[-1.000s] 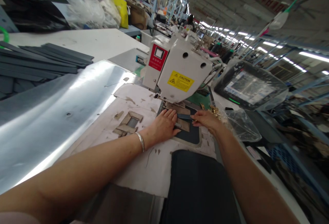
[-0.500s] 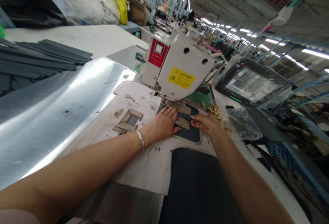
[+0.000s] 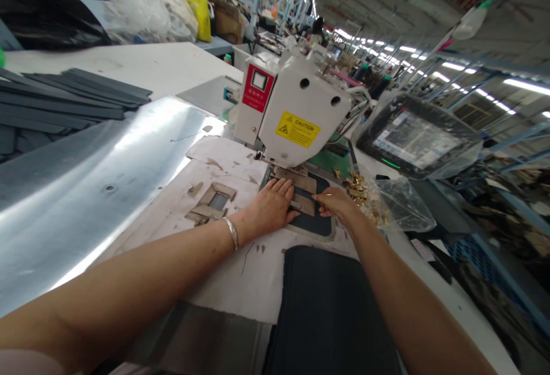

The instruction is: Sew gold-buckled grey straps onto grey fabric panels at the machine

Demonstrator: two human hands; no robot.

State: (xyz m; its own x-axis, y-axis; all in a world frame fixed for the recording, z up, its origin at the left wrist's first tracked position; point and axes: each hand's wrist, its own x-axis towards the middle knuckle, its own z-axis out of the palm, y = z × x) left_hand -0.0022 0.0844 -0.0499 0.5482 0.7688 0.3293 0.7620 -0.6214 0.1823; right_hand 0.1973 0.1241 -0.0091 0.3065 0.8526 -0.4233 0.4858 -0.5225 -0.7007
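My left hand (image 3: 275, 203) lies flat, fingers stretched out, on a tan template plate (image 3: 306, 205) under the head of a sewing machine (image 3: 292, 117). Beneath that plate is a dark panel with rounded corners (image 3: 323, 225). My right hand (image 3: 337, 204) pinches the near end of a narrow dark strip (image 3: 304, 193), which lies across the plate between my two hands. The far end of the strip is hidden by my left fingers. Closer to me rests a larger dark panel (image 3: 326, 306).
Dark strips (image 3: 73, 97) are piled at the left beyond a shiny metal sheet (image 3: 129, 151). A tan frame piece (image 3: 211, 203) sits left of my hand. At the right are gold metal fittings (image 3: 358, 191), a clear plastic bag (image 3: 406, 206) and a control screen (image 3: 416, 140).
My right hand has shifted slightly left along the strip's line, its fingertips a little closer to my left hand. My left hand stays flat in place. The whole view has drifted slightly.
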